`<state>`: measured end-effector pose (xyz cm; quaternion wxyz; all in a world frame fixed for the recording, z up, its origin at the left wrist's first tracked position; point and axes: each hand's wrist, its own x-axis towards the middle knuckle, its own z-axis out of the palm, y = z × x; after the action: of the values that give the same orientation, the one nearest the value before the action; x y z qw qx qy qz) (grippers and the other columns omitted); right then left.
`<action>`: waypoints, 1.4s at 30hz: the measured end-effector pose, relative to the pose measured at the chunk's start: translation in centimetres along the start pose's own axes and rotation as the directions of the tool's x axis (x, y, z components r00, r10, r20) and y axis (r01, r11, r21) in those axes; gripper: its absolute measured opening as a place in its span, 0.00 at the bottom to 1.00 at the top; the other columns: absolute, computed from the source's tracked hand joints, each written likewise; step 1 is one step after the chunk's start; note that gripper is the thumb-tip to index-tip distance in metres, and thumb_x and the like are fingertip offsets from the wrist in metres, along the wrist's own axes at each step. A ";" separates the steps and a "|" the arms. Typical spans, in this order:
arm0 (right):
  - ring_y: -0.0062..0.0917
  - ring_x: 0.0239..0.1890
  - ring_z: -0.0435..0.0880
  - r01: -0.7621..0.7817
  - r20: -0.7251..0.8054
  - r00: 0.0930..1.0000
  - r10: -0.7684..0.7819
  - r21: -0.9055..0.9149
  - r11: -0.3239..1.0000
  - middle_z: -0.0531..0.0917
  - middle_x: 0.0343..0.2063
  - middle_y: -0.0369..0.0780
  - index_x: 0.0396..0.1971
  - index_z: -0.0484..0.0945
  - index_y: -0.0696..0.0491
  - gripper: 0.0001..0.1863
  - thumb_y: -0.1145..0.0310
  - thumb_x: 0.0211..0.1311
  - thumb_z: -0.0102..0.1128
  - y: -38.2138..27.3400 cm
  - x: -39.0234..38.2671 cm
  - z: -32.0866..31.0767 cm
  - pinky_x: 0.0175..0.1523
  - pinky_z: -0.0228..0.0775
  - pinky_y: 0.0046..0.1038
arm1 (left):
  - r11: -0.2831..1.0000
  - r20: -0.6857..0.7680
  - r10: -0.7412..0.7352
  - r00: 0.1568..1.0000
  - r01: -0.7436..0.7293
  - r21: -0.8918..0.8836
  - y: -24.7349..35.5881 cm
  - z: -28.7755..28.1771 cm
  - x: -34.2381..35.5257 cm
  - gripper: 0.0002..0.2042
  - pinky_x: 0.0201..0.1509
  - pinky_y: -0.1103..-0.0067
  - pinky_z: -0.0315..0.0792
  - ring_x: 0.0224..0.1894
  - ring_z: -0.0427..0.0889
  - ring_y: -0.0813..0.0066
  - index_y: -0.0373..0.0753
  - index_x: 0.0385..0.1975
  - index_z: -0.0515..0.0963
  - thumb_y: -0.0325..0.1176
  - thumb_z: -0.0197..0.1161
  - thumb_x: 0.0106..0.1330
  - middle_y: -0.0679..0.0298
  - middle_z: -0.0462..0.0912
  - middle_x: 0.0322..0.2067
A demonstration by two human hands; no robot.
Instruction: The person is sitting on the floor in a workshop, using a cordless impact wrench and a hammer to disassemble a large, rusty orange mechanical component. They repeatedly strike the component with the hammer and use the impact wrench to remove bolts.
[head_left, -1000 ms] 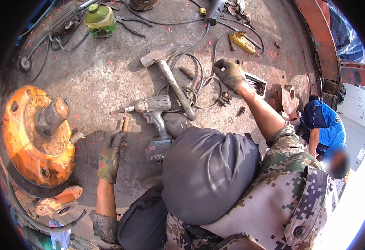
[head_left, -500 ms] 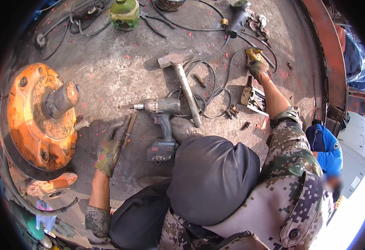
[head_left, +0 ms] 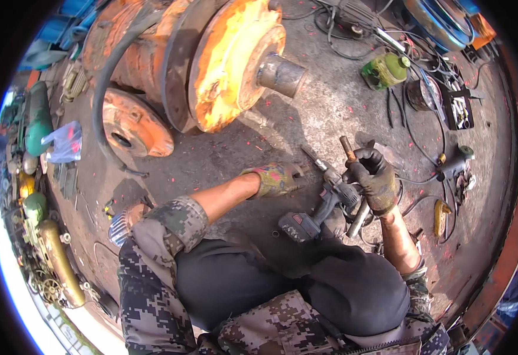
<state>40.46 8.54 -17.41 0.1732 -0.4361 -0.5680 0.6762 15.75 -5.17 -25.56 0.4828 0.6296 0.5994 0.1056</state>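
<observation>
On the stained floor, a cordless power wrench lies between the hands, with a large orange flanged part ahead and a green jug farther right. Gloved fingers of the right hand clamp a short rusty rod above the wrench; whether the left hand's fingers are together or apart, I cannot tell. Half a second earlier, the right hand was at the yellow tool, now well apart from it.

Green jug: two o'clock, near a black box
Blue ring-shaped part: between one and two o'clock
Grey power tool: three o'clock
Plastic bag: nine o'clock, pale, crumpled
Brass-coloured cylinder: eight o'clock
</observation>
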 end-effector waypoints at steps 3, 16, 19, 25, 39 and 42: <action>0.12 0.32 0.81 0.086 0.121 0.989 -0.083 -0.014 0.996 0.85 0.31 0.33 0.45 0.81 0.61 0.10 0.72 0.69 0.67 -4.4 3.0 10.3 0.39 0.75 0.17 | 0.953 0.180 -0.283 0.942 0.297 -0.053 1.1 -0.5 -2.1 0.25 0.62 0.61 0.74 0.58 0.83 0.51 0.38 0.59 0.80 0.51 0.57 0.74 0.48 0.83 0.57; 0.16 0.33 0.85 0.372 0.141 0.922 -0.362 -0.055 0.927 0.86 0.32 0.36 0.46 0.82 0.62 0.11 0.71 0.71 0.66 -6.6 5.9 19.2 0.42 0.79 0.20 | 0.996 0.196 -0.086 0.977 0.084 0.018 2.4 2.3 -3.6 0.22 0.52 0.61 0.79 0.48 0.88 0.52 0.39 0.51 0.84 0.45 0.64 0.62 0.51 0.89 0.45; 0.16 0.35 0.85 0.378 0.147 0.922 -0.357 -0.149 0.914 0.86 0.33 0.37 0.47 0.82 0.63 0.12 0.71 0.71 0.66 -6.8 6.1 19.5 0.42 0.80 0.21 | 0.992 0.097 -0.090 0.991 0.097 -0.075 2.9 2.5 -4.3 0.26 0.51 0.60 0.77 0.46 0.87 0.52 0.35 0.46 0.87 0.55 0.56 0.70 0.53 0.89 0.45; 0.23 0.40 0.90 0.651 0.249 0.747 -0.616 -0.457 0.605 0.89 0.40 0.42 0.53 0.80 0.61 0.17 0.73 0.67 0.71 -8.9 7.8 20.1 0.46 0.84 0.25 | 0.995 0.119 -0.088 0.989 0.094 -0.044 2.9 2.8 -4.1 0.26 0.54 0.61 0.78 0.50 0.87 0.52 0.38 0.50 0.85 0.56 0.59 0.69 0.53 0.88 0.47; 0.25 0.37 0.90 0.448 0.105 0.887 -0.450 0.044 0.893 0.89 0.37 0.43 0.45 0.79 0.61 0.13 0.76 0.64 0.73 -7.4 9.5 23.0 0.43 0.86 0.28 | 0.992 0.075 -0.050 0.996 0.059 -0.113 2.4 3.7 -2.6 0.27 0.57 0.63 0.75 0.50 0.86 0.57 0.38 0.51 0.85 0.56 0.54 0.72 0.53 0.88 0.48; 0.23 0.43 0.89 0.559 0.079 0.829 -0.554 -0.109 0.822 0.90 0.42 0.43 0.47 0.80 0.60 0.17 0.77 0.61 0.76 -6.9 9.0 23.9 0.51 0.83 0.26 | 0.989 -0.040 -0.014 0.999 0.008 -0.151 0.5 5.8 -2.5 0.30 0.54 0.61 0.76 0.47 0.86 0.54 0.35 0.48 0.87 0.59 0.54 0.70 0.52 0.89 0.46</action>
<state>14.86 2.40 -15.16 0.3221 -0.2466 -0.7160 0.5681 19.56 -9.99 -27.08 0.5173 0.5859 0.6028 0.1607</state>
